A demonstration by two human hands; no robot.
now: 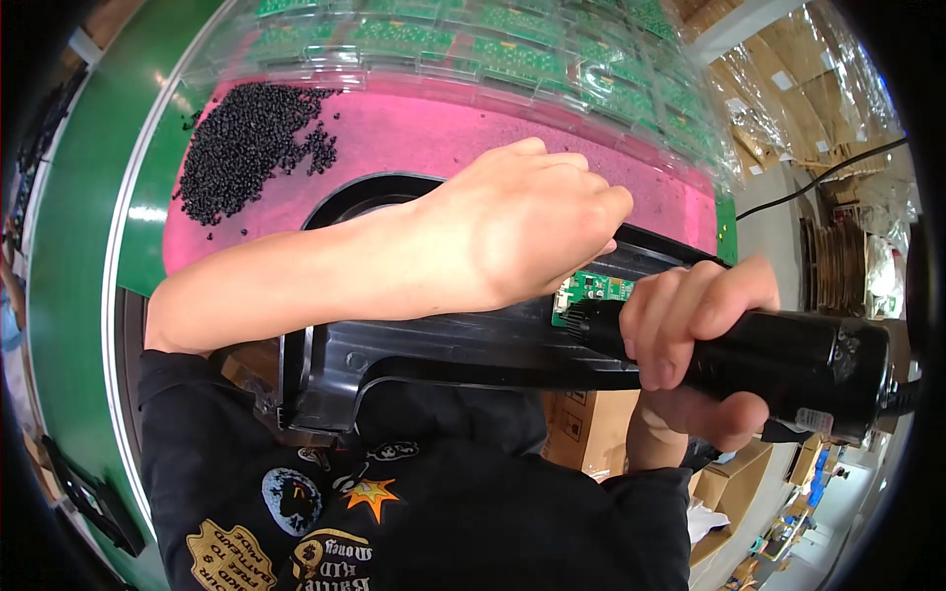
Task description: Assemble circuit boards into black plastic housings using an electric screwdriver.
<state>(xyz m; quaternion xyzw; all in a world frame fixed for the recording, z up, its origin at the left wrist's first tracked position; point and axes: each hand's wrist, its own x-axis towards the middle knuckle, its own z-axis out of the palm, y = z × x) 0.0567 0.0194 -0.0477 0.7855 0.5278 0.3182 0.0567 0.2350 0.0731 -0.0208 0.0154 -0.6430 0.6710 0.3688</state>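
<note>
I'm at a factory assembly bench: a green conveyor belt [79, 246] curves past my pink work mat [443, 138], clear trays of green circuit boards [512, 49] are stacked behind it, loose black pellets [246, 143] lie heaped, and cardboard cartons [729, 473] crowd the floor.

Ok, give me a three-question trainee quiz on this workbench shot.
1. True or false: the right hand grips a black power screwdriver.
2. The left hand rests over: A) the pile of black screws B) the black plastic housing C) the cardboard boxes
3. What colour is the small circuit board at the tool's tip?

Key: 1 true; 2 B; 3 green.
</note>
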